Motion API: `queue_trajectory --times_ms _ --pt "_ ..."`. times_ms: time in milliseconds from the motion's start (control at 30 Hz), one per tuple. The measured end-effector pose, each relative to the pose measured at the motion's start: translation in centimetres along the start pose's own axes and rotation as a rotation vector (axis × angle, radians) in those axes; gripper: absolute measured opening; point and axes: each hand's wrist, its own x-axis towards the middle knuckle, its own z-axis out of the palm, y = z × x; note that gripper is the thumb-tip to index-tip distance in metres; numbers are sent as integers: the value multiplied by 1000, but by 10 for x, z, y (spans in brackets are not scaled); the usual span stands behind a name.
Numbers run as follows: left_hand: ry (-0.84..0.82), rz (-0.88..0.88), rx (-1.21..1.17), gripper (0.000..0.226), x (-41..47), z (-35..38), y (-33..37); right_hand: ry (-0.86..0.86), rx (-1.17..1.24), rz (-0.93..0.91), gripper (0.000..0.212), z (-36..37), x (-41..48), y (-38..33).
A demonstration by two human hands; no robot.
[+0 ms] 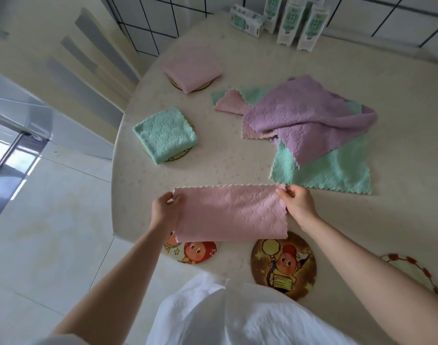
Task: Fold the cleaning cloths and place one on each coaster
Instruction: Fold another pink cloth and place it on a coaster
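A pink cloth [227, 212], folded once into a long strip, hangs just above the near table edge. My left hand [164, 210] pinches its top left corner and my right hand [297, 202] pinches its top right corner. Its lower edge covers part of a cartoon coaster [198, 252] on the left; a brown cartoon coaster [283, 265] lies bare beside it, and a red-rimmed coaster [417, 272] sits at the right. Farther off, a folded green cloth [164, 134] and a folded pink cloth [193, 67] each rest on a coaster.
A loose pile lies on the right of the table: a purple cloth [307, 118] on top of a green cloth [334, 170] and a pink cloth [230, 102]. Several cartons [290, 21] stand at the back edge. Tiled floor [51, 220] lies to the left.
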Motion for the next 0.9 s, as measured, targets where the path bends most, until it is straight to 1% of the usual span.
queue_trajectory --times_ms 100,233,300,367,400,433,500,533,567,633,667,733,800,833,900 --pt "1 -6 0 9 1 2 4 -11 -41 13 32 0 3 -2" --pt "30 -20 78 27 3 5 8 -9 -71 35 26 1 4 -9" --pt "87 -25 117 29 -1 2 10 18 -76 40 30 -2 0 -13" --pt "156 5 166 30 -11 -3 8 61 -115 -18 29 -8 -12 -17" --pt "195 60 228 31 -18 -5 4 84 -160 -92 27 -10 -20 -18" --pt "235 164 325 31 -25 -6 -2 107 -225 -195 26 -12 -29 -17" --pt "275 491 506 29 -43 -1 -17 141 -390 -429 31 -8 -51 -11" --pt "243 660 549 29 -53 5 -23 128 -459 -535 36 -2 -63 -7" --pt "169 801 578 32 -64 12 -28 89 -508 -629 40 6 -75 -4" --pt "-39 997 673 44 -80 29 -40 -18 -589 -792 48 26 -97 1" --pt "-130 1061 751 50 -86 37 -47 -61 -637 -856 55 37 -105 6" --pt "-213 1114 900 61 -93 47 -62 -97 -733 -949 61 52 -116 16" --pt "-222 1089 962 66 -92 47 -73 -102 -800 -963 57 54 -119 27" --pt "-218 1074 972 67 -90 44 -79 -109 -828 -947 58 50 -119 32" --pt "-210 1059 995 65 -85 33 -92 -124 -880 -923 67 37 -119 43"
